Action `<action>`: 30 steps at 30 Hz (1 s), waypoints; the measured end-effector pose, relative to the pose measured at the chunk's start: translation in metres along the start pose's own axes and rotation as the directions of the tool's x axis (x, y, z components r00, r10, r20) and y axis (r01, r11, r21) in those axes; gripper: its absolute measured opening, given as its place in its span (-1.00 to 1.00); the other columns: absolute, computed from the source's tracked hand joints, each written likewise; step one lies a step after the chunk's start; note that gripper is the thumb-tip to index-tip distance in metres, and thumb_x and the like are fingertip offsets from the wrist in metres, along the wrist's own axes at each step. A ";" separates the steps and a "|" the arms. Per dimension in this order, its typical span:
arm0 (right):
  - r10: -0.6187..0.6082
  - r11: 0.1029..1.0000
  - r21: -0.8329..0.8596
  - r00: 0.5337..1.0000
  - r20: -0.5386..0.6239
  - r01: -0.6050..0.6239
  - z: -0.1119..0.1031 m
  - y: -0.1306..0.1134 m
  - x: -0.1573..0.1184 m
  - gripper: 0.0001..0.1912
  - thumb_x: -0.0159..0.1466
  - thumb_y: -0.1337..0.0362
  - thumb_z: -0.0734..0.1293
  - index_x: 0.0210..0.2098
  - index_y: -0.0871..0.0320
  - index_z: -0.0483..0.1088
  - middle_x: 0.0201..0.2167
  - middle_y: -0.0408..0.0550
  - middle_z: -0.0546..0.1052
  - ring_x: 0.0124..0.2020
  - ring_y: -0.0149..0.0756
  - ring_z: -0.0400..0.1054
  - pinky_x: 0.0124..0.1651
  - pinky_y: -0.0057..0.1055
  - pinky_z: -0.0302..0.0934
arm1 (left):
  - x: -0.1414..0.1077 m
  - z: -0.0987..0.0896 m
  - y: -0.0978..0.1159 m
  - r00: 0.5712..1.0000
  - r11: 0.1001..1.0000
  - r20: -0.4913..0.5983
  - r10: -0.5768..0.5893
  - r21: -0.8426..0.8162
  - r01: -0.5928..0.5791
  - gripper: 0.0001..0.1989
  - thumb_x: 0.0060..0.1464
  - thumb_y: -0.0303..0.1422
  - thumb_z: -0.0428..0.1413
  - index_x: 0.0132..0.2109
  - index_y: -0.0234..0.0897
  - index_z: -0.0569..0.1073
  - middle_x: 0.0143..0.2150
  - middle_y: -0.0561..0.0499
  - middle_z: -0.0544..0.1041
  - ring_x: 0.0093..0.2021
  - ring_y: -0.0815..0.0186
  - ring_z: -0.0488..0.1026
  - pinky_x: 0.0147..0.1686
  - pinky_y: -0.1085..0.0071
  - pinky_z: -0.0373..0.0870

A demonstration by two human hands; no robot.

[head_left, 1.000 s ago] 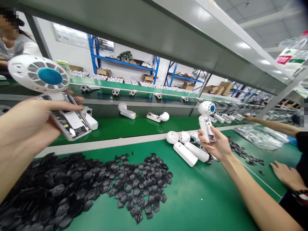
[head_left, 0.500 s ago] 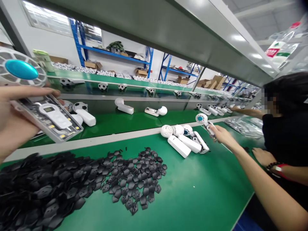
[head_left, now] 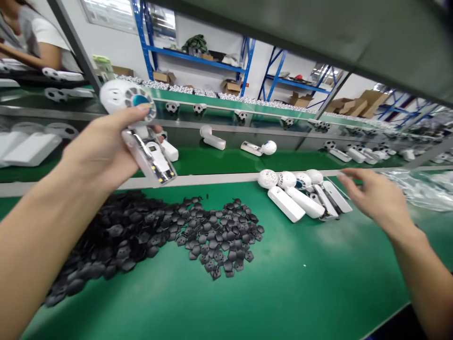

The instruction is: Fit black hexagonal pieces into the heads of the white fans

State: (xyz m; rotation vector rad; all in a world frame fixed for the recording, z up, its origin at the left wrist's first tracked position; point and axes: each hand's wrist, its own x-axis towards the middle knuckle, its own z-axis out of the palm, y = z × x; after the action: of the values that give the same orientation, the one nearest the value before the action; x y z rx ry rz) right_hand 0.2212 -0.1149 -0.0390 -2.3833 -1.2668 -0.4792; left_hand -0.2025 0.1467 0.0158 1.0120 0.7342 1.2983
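Observation:
At the left, my left hand (head_left: 102,146) grips a white handheld fan (head_left: 150,156) with a round head, a blue centre and a clear-edged handle showing its inner parts. My right hand (head_left: 377,196) is raised over the green table, fingers apart, with nothing in it. Just left of it lies a row of several white fans (head_left: 306,200) side by side, some with open handles. A heap of black pentagonal pieces (head_left: 116,231) spreads over the table's left and middle.
A green conveyor (head_left: 198,163) behind a pale rail carries more fans. Football-patterned fans (head_left: 241,114) line the shelf above it. Clear plastic bags (head_left: 417,191) lie at the right. A person's arm (head_left: 49,54) shows at the upper left.
The view has turned right to left, bringing another person in at the upper left. The fan my right hand held now lies at the row's right end, and that hand has let go.

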 end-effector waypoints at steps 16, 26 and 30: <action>-0.546 0.828 0.459 0.652 0.526 0.322 0.093 -0.178 0.005 -0.92 0.33 0.26 0.50 -0.22 0.10 0.68 -0.35 -0.03 0.73 -0.30 -0.09 0.63 -0.24 -0.29 0.32 | -0.011 0.007 -0.051 0.987 0.984 0.148 -0.066 0.171 0.041 -0.50 -0.14 -0.15 0.55 -0.11 -0.22 0.57 -0.11 -0.02 0.58 -0.06 0.20 0.50 -0.19 0.36 0.44; -0.693 0.594 0.624 0.717 0.077 0.507 0.066 -0.193 -0.004 -0.88 0.43 0.23 0.47 -0.28 0.04 0.60 -0.30 -0.10 0.74 -0.29 -0.24 0.65 -0.23 -0.36 0.44 | -0.011 0.002 -0.045 0.993 0.972 0.116 -0.027 0.235 -0.001 -0.46 -0.06 -0.11 0.52 -0.03 -0.27 0.56 -0.08 -0.09 0.62 -0.07 0.14 0.53 -0.20 0.31 0.41; -0.766 0.217 0.367 0.391 -0.511 0.905 0.028 -0.200 -0.010 -0.81 0.42 0.37 0.46 -0.21 -0.09 0.66 -0.23 -0.17 0.77 -0.26 -0.23 0.70 -0.18 -0.38 0.57 | -0.014 0.004 -0.048 0.994 0.969 0.112 0.005 0.246 -0.033 -0.44 -0.03 -0.11 0.51 0.02 -0.28 0.55 0.01 -0.13 0.62 -0.01 0.11 0.52 -0.15 0.31 0.39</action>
State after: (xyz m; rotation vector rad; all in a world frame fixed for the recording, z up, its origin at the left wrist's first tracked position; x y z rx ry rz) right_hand 0.0508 -0.0058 -0.0307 -0.8472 -2.1527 -0.4886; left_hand -0.1811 0.1338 -0.0281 1.2850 0.8167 1.1754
